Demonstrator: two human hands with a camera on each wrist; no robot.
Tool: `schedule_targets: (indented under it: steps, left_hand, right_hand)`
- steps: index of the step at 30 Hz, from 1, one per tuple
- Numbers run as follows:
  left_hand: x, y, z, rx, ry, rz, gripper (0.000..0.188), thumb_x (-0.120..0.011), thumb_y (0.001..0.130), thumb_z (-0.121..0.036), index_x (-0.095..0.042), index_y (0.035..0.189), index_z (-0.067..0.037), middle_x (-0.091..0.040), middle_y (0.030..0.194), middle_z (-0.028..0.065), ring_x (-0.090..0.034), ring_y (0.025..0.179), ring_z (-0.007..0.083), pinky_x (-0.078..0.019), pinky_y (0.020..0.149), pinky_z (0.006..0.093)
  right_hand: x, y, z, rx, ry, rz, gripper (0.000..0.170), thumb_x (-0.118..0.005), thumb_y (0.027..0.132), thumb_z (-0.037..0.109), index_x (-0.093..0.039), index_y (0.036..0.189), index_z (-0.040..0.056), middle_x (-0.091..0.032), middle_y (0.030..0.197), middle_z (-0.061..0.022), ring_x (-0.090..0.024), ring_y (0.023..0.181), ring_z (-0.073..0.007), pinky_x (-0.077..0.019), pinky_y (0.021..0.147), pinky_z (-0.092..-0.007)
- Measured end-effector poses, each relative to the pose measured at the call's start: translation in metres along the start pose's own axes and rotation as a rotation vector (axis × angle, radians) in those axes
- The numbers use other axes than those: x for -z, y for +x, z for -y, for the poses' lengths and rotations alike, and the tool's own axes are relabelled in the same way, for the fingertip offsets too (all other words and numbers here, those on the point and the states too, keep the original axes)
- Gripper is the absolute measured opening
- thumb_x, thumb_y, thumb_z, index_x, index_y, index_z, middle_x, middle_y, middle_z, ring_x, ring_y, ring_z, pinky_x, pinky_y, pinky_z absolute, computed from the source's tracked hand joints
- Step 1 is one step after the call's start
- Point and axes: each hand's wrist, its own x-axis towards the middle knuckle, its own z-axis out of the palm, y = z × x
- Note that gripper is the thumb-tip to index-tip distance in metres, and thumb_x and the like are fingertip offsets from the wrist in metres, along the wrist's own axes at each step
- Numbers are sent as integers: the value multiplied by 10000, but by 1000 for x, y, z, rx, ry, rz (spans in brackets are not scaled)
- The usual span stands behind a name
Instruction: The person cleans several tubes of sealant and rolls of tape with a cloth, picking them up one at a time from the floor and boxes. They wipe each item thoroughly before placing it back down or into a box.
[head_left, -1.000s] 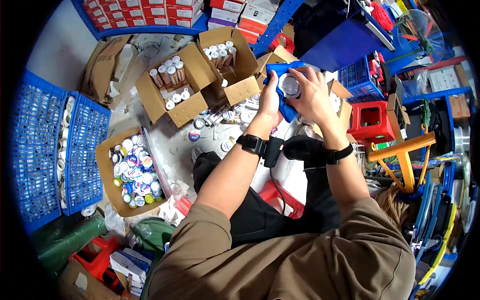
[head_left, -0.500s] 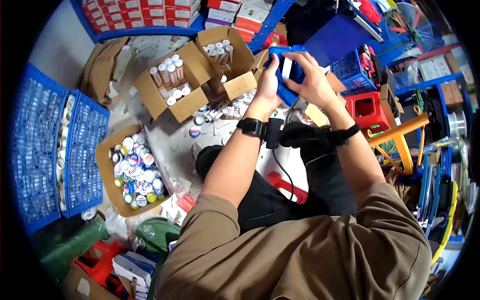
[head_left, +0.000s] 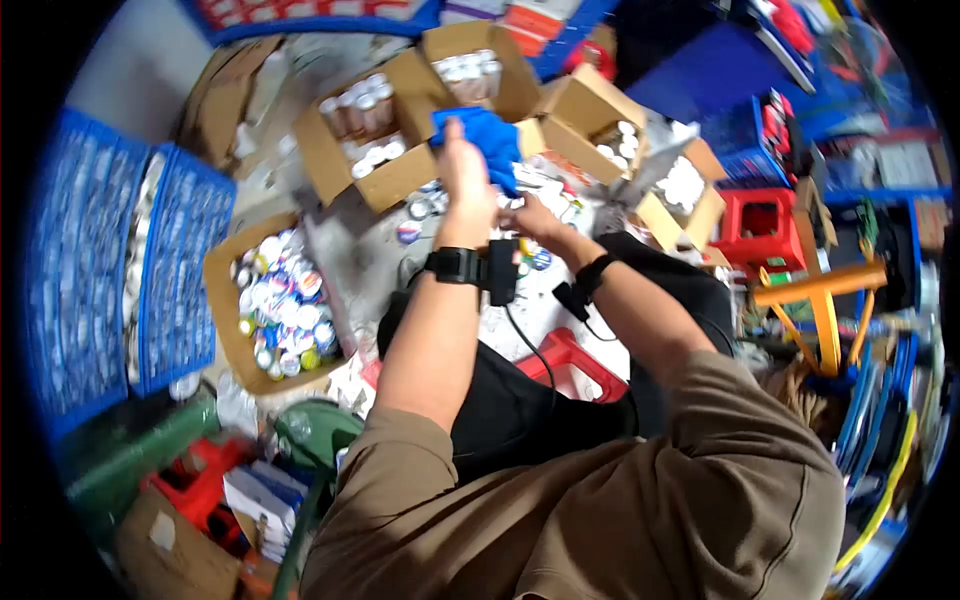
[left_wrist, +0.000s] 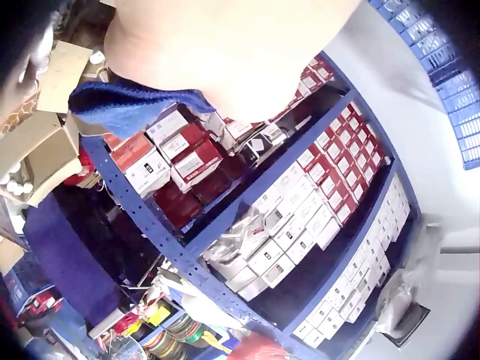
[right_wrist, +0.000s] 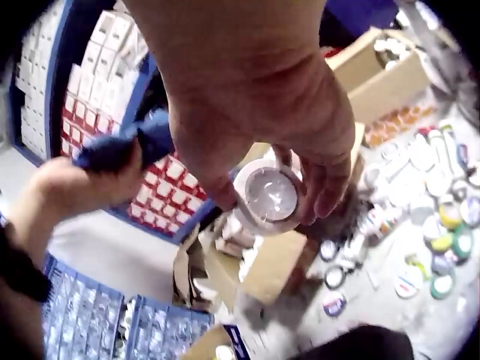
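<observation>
Presently holds in the left hand [head_left: 470, 185] a crumpled blue fabric cloth [head_left: 487, 145], with bent fingers partly hidden by the folds and the thumb upright. Pinches in the right hand [right_wrist: 266, 124] a round white-rimmed piece with a clear centre [right_wrist: 268, 196], between thumb and curled fingers, parted only as far as its width; near the cloth, above loose round lids [right_wrist: 442, 285] scattered over a pale floor.

Listed beyond the hands: open brown cardboard box [head_left: 403, 180] with white-capped tubes [head_left: 370, 108]; farther right, cardboard box [head_left: 585, 105] with white caps [head_left: 622, 145]. At left, brown carton [head_left: 224, 295] heaped with multicoloured lids [head_left: 290, 300], near blue plastic crates [head_left: 80, 270]. At right, red plastic stool [head_left: 735, 235]. From the left wrist, blue metal shelving [left_wrist: 259, 187] stacked with red-and-white boxes [left_wrist: 330, 184].
</observation>
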Motion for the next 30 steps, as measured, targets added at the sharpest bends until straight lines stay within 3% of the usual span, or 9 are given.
schedule_targets:
  steps: [4,6,10,11,17,21,23,27,30]
  left_hand:
    - [25,10,-1,-27,289,-108,449,-642,875,-427,-649,1042,-11,-661,963,99,-624,877,210,-496,813,380]
    - [19,-12,-14,40,90,-115,543,-627,891,-428,-545,1232,-13,-620,1033,96,-592,971,204,-459,882,344]
    - [11,-51,-61,-186,-34,-24,413,-597,954,-366,-548,1226,-59,-595,1062,35,-561,933,145,-454,854,313]
    - [6,-63,-74,-235,-27,-37,391,-596,958,-348,-549,1219,-62,-594,1050,29,-559,916,139,-456,840,310]
    - [10,-66,-98,-368,-231,76,321,-604,953,-310,-597,1167,-71,-632,1060,32,-603,964,140,-481,877,285]
    - [22,-62,-133,-477,-303,-47,288,-563,950,-276,-660,1117,-61,-708,1074,65,-678,959,222,-526,889,373]
    - [33,-56,-141,-580,-244,-133,285,-535,941,-239,-659,1107,-43,-707,1074,76,-678,963,243,-519,907,385]
    - [46,-54,-143,-551,-88,-208,304,-499,945,-220,-646,1104,-7,-697,1107,112,-663,1030,274,-510,940,400]
    - [36,-63,-140,-500,-66,-150,337,-491,961,-213,-608,1185,10,-674,1178,137,-644,1093,283,-483,986,416]
  right_hand:
    - [-96,83,-87,746,-322,398,693,-814,784,246,-437,1310,1,-643,985,-116,-657,743,-191,-528,582,-346]
    - [-135,48,-46,-277,117,361,579,-738,877,203,-431,1341,41,-690,1086,-120,-662,799,-211,-557,730,-354]
    - [-202,35,22,-107,-165,469,595,-778,862,197,-422,1299,4,-652,963,-80,-685,855,-198,-574,736,-318]
    - [-211,54,13,48,-192,519,542,-821,802,278,-529,1164,2,-667,844,-75,-630,644,-151,-504,543,-302]
    - [-241,28,90,-94,243,997,799,-689,935,228,-198,1538,46,-493,1437,-180,-554,1263,-301,-483,1020,-392]
    - [-237,99,27,-40,-57,883,652,-500,1023,219,-157,1557,66,-410,1514,-183,-438,1367,-356,-407,1092,-416]
    - [-210,105,7,588,-295,779,894,-690,829,546,-402,1451,-29,-522,1389,-285,-510,1309,-358,-399,1087,-425]
    - [-130,121,-58,100,-1061,505,780,-643,836,461,-470,1346,-104,-553,1305,-336,-532,1251,-417,-438,1048,-415]
    - [-90,146,-94,82,-1193,413,664,-599,863,348,-453,1355,-73,-531,1333,-324,-539,1242,-408,-467,1021,-444]
